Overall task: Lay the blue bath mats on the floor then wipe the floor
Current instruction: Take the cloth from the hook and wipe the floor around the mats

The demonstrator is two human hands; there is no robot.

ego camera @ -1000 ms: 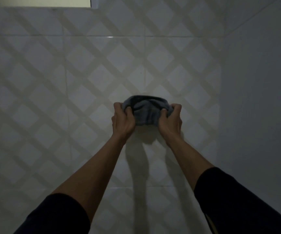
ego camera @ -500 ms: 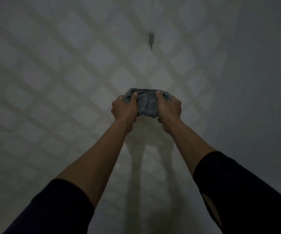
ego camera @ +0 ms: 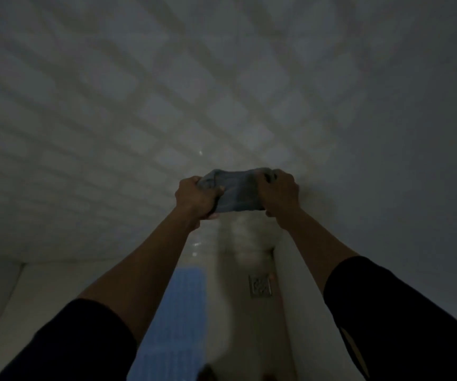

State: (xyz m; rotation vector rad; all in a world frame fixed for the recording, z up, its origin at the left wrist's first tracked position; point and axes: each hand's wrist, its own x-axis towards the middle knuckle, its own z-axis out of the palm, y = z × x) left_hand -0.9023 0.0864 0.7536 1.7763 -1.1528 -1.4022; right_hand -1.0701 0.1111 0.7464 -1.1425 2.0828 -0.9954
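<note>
I hold a bunched grey-blue cloth out in front of me with both arms stretched. My left hand grips its left end and my right hand grips its right end. Below my arms a blue bath mat lies flat on the pale floor, partly hidden by my left forearm. The room is dim and the picture is blurred.
A square metal floor drain sits in the floor to the right of the mat, close to the plain right wall. A wall tiled in a diamond pattern rises ahead. A pale ledge runs along the lower left.
The view has tipped downward, bringing the floor, the blue mat and the drain into sight. My hands still hold the cloth and have drawn slightly further apart on it.
</note>
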